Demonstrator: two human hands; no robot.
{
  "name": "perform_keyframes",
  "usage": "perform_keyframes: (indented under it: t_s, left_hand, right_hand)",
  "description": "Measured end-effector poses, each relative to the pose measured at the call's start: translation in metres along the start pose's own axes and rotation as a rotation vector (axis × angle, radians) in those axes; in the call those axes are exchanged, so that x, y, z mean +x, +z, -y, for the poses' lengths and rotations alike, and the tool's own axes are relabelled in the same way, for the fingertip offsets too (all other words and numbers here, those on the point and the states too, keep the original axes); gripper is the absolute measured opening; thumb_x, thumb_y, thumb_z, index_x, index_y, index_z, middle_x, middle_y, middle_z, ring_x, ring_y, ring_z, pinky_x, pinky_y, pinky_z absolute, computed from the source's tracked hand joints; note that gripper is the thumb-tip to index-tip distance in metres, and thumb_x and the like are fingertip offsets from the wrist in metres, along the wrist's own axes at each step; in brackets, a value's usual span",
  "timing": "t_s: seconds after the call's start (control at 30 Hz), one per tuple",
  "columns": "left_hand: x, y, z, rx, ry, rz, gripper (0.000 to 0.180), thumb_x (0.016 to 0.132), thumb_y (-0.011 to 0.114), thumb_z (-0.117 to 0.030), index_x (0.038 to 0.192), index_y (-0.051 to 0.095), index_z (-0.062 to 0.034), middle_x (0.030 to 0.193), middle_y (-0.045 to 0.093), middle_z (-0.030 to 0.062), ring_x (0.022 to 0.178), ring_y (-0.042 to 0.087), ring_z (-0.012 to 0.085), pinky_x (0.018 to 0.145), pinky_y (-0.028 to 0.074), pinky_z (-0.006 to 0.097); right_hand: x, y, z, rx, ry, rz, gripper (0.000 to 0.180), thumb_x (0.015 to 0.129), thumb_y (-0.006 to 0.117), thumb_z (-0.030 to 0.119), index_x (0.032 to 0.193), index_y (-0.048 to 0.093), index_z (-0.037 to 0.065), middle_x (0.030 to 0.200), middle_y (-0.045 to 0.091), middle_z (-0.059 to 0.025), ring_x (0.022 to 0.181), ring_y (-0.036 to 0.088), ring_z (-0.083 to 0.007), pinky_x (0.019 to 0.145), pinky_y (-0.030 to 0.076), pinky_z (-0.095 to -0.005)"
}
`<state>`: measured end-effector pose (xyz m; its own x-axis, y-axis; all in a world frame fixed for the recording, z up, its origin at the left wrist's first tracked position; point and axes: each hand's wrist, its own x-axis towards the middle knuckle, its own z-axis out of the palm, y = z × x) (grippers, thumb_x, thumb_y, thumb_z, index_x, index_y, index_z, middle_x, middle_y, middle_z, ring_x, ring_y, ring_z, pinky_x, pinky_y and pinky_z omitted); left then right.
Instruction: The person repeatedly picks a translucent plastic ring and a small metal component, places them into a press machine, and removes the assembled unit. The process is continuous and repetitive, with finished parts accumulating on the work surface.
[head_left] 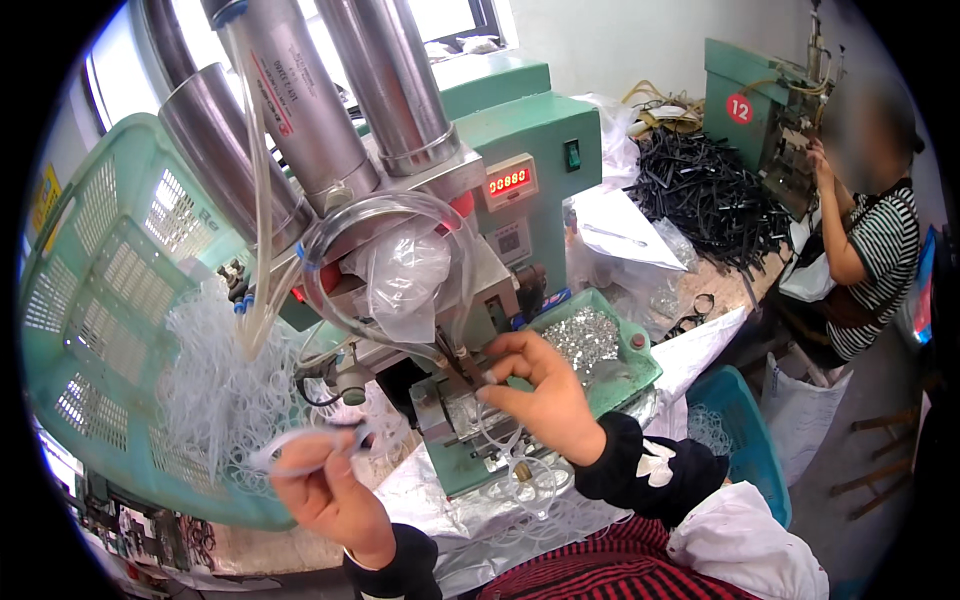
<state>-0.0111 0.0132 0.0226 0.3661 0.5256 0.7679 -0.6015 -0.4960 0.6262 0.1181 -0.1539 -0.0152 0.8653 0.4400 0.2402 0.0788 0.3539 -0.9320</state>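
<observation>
My left hand (335,495) is closed around a translucent plastic strap (290,445), slightly blurred, held left of the machine. A small dark piece shows by its fingertips. My right hand (550,400) is at the working point of a green press machine (545,130), with thumb and forefinger curled in beside the metal die (430,405). Whatever sits between those fingertips is too small to make out. Below this hand, clear plastic loops (535,490) hang at the front of the machine. A green tray of small shiny metal pieces (580,345) stands just right of the die.
At left, a large green basket (95,330) holds a tangle of clear loops (220,370). Metal cylinders (300,100) and hoses rise above the die. A blue basket (755,450) stands lower right. Beyond lies a heap of black strips (705,195), near a co-worker (870,250) at another machine.
</observation>
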Motion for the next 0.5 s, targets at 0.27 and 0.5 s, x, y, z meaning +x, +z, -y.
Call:
perform_keyframes:
  t_s: [0.27, 0.5]
  left_hand:
    - [0.019, 0.021, -0.003, 0.124, -0.011, 0.07, 0.007, 0.1, 0.057, -0.003, 0.101, 0.051, -0.0014, 0.096, 0.061, 0.0079, 0.089, 0.06, 0.0143, 0.085, 0.047, 0.027]
    - [0.018, 0.014, -0.002, 0.189, 0.032, 0.095, 0.007, 0.1, 0.058, -0.004, 0.103, 0.052, -0.0007, 0.098, 0.062, 0.0083, 0.09, 0.062, 0.0134, 0.083, 0.048, 0.025]
  right_hand:
    - [-0.01, 0.008, -0.007, 0.046, -0.01, -0.07, 0.04, 0.081, 0.072, -0.003, 0.117, 0.055, -0.001, 0.085, 0.064, -0.0003, 0.081, 0.058, -0.006, 0.077, 0.044, -0.0225]
    - [-0.011, 0.017, -0.008, 0.11, -0.062, -0.045, 0.042, 0.081, 0.071, -0.006, 0.119, 0.054, -0.002, 0.085, 0.064, -0.0002, 0.082, 0.059, -0.006, 0.082, 0.044, -0.0222]
